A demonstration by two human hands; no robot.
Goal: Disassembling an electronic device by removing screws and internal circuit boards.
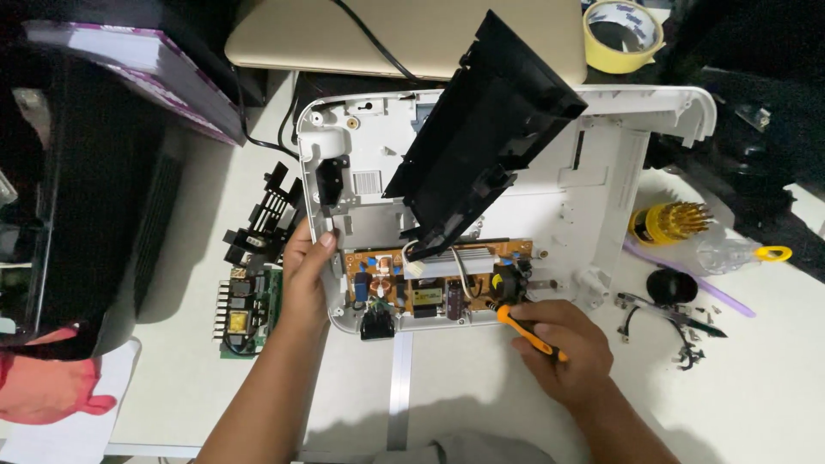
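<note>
Gripping an orange screwdriver (526,330) in my right hand (563,348), fingers curled tight round it, I hold its tip on the brown circuit board (430,283) in the open white casing (601,172). My left hand (305,271) clasps the casing's left edge, thumb on the rim. A black panel (481,129) leans above the board, mid-tabletop (773,395).

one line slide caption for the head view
Left hand steadies an opened white housing while the right hand works an orange screwdriver at its brown circuit board.
</note>
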